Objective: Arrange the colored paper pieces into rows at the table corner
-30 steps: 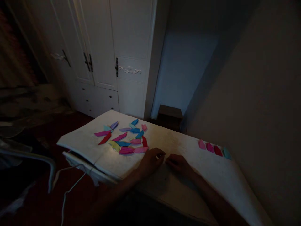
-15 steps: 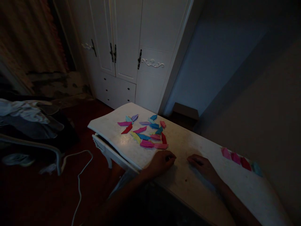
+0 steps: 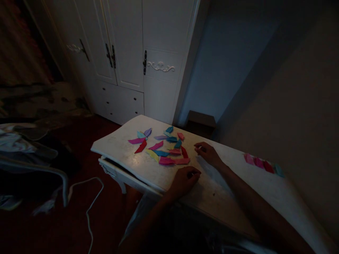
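Several folded paper pieces in pink, red, blue, yellow and lilac lie on the white table [image 3: 116,148]. They include a magenta piece [image 3: 166,161], a salmon piece [image 3: 182,161] and a red piece [image 3: 184,152]. Just below the salmon piece, my left hand [image 3: 184,180] rests on the tabletop, fingers curled and thumb against them, with nothing seen in it. My right hand [image 3: 208,153] is to the right of the red piece, its fingertips pinched together and apart from the papers. No object shows between them.
A row of pink, red and pale teal paper pieces [image 3: 261,164] lies along the table's far right edge. The table drawer [image 3: 127,176] stands slightly out. Behind are a white wardrobe [image 3: 161,91] and a brown box [image 3: 201,120]. A white cable [image 3: 88,208] crosses the red floor.
My right hand has moved forward and left, up beside the paper pieces. My left hand stays almost in place. The view has turned a little to the right.
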`<action>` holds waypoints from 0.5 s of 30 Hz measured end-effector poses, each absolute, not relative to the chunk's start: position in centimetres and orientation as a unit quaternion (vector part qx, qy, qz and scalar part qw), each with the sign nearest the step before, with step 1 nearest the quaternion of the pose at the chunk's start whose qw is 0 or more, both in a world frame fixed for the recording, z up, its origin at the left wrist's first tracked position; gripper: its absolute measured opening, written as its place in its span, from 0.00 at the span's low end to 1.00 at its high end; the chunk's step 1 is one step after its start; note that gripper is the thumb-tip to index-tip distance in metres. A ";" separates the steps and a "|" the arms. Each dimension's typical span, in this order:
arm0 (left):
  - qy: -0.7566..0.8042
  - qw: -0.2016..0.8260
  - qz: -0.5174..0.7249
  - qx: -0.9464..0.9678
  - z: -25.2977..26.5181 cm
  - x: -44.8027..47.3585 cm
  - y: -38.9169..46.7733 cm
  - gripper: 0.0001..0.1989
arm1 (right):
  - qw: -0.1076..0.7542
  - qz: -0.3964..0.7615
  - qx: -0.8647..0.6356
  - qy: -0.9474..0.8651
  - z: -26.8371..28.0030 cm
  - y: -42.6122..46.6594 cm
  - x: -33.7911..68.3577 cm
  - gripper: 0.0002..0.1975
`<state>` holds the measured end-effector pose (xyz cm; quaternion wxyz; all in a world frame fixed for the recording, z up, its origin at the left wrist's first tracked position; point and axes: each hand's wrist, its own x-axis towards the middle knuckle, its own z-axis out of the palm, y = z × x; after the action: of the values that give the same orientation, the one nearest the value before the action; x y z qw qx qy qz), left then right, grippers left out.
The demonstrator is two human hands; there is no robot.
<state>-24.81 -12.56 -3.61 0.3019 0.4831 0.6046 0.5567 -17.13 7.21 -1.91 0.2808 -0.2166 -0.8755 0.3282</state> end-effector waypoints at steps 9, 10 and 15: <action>0.552 0.337 0.621 0.443 -4.2 -25.0 -12.4 0.11 | 0.160 0.039 -0.129 -0.978 -0.2 9.2 -25.9 0.20; 0.549 0.339 0.625 0.439 -4.3 -25.0 -12.3 0.11 | 0.120 0.003 -0.130 -0.984 0.0 9.3 -26.4 0.21; 0.540 0.342 0.635 0.434 -4.5 -25.1 -12.4 0.10 | -0.023 -0.105 -0.123 -0.987 0.9 9.9 -27.7 0.16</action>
<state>-25.11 -12.39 -4.49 0.3422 0.4340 0.5397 0.6350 -27.65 9.88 0.85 -0.0231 -0.1232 -0.9866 -0.1049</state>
